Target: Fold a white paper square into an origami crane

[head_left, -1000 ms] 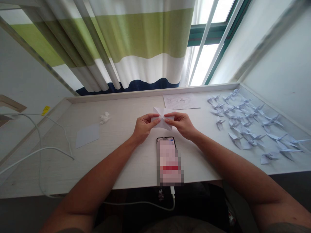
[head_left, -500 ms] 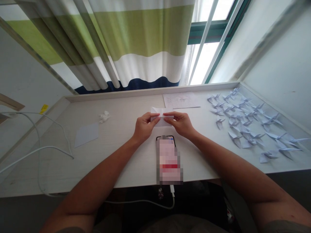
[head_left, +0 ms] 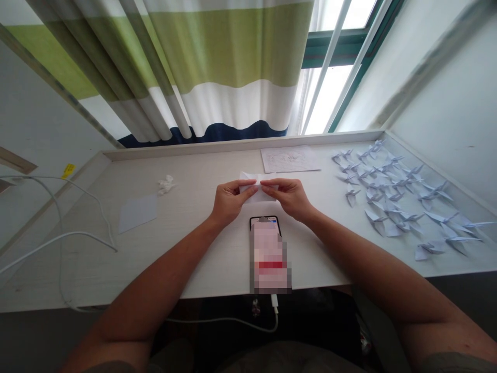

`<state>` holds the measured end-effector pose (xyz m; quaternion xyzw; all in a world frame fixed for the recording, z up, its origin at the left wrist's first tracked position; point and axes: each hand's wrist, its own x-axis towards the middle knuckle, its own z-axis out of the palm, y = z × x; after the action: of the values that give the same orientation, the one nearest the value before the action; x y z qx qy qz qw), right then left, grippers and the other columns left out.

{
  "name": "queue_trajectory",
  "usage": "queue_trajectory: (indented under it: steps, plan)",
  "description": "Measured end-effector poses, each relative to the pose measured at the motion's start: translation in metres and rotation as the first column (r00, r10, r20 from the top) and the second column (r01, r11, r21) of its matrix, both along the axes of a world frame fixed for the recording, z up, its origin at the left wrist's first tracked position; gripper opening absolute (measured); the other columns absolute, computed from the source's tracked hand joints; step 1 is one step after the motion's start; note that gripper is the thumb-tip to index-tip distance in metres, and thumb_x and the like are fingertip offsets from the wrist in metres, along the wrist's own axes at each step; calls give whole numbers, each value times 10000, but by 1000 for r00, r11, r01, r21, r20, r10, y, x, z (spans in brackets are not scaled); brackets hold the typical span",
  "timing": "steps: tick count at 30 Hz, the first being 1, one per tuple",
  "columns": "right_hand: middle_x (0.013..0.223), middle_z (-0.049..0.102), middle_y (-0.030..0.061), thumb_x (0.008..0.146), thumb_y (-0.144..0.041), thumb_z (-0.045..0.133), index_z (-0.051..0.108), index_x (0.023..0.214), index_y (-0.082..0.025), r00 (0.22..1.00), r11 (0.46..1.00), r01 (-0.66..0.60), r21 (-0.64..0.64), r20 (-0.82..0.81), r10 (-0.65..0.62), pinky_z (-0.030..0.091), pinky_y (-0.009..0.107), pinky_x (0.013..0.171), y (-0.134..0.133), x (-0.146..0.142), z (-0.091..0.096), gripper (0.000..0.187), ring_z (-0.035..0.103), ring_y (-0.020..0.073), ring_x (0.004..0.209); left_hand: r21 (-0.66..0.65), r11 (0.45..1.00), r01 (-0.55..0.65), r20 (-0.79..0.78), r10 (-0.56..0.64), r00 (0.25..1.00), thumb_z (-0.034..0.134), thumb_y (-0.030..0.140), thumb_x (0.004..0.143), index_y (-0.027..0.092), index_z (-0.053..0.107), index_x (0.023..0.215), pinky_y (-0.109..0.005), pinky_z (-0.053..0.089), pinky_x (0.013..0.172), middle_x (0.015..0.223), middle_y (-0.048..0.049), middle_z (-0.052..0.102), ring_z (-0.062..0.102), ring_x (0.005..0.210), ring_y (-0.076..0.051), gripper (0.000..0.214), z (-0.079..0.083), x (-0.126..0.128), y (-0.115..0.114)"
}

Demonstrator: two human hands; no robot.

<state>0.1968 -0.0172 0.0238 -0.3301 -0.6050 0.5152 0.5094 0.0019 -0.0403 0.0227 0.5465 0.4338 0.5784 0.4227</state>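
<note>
A white sheet of paper [head_left: 259, 196] with a fold across it is held just above the desk, in the middle of the view. My left hand [head_left: 230, 199] pinches its left part between thumb and fingers. On the other side, my right hand [head_left: 289, 198] pinches it the same way, the fingertips of both hands close together at the fold. Fingers cover much of the paper, so its exact folds are hard to make out. Just below the hands lies a phone [head_left: 269, 254] with a blurred screen.
Many folded paper cranes [head_left: 394, 181] spread over the right side of the desk [head_left: 202, 166]. A printed sheet [head_left: 291, 158] lies at the back. To the left are a blank paper [head_left: 137, 212], a crumpled tissue [head_left: 166, 185] and a white cable [head_left: 89, 234].
Both hands keep their pinch on the paper. The fingers have shifted slightly along the fold, and the paper's upper part looks lower and more folded over.
</note>
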Motion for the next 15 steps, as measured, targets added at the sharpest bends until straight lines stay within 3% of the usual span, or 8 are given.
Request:
queue_trajectory:
  steps: [7, 11, 15]
  plan:
    - [853, 800, 12, 691, -492, 972, 863, 943, -290, 977, 975, -97, -199, -206, 55, 603, 402, 809, -1, -3, 0, 341, 719, 190, 814, -102, 983, 155, 295, -119, 948, 1016, 442, 630, 244, 861, 978, -343, 647, 797, 935, -37, 839, 768, 815, -180, 430, 0, 4, 2]
    - [910, 816, 25, 699, -460, 977, 863, 936, -286, 966, 959, -149, -241, -243, 90, 605, 398, 850, -2, -5, -1, 316, 732, 185, 850, -100, 983, 151, 297, -115, 948, 1002, 456, 659, 248, 859, 979, -344, 647, 795, 928, -35, 838, 767, 808, -177, 407, -5, 4, 5]
    - [902, 821, 19, 677, -432, 991, 861, 894, -275, 965, 963, -121, -242, -256, 56, 613, 397, 851, -2, -6, -1, 298, 737, 181, 832, -114, 989, 90, 274, -56, 960, 1013, 420, 641, 229, 867, 933, -317, 628, 751, 866, -30, 827, 740, 761, -158, 379, -2, 6, 2]
